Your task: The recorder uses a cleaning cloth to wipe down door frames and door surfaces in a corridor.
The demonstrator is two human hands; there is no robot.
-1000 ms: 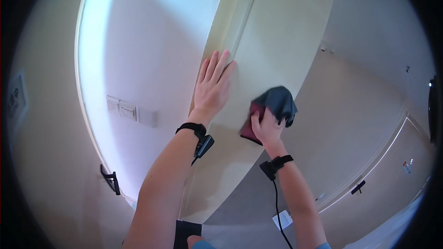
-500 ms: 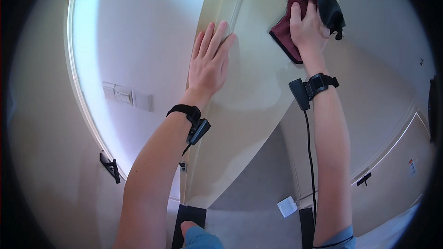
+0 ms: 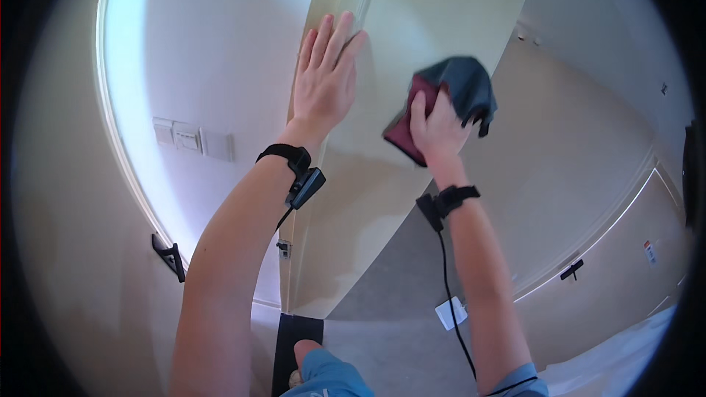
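1. Wiping is the job going on: a person is rubbing a pale, cream-coloured door point(image 3: 441, 22) with a cloth.
2. Their right hand point(image 3: 439, 129) is pressing a folded cloth point(image 3: 445, 99) flat against the door face. The cloth is dark red on one side and dark grey-blue on the other.
3. The fingers of that hand are curling over the cloth and pinning it to the door, with the thumb side gripping the red part. A loose grey corner is hanging off to the right.
4. Their left hand point(image 3: 326, 77) is lying flat on the door near its edge. Its fingers are stretched out straight, close together, and holding nothing. It looks like it is keeping the door from swinging.
5. Each wrist is wearing a black band point(image 3: 293, 158) with a small box on it, and a thin black wire point(image 3: 450, 279) is running down from the right one.
6. On the white wall to the left, a pale switch plate point(image 3: 190, 140) is sitting well apart from both hands.
7. Next, I think the cloth needs to be sliding over parts not yet rubbed, with a firm push, while the flat hand is holding the door steady.
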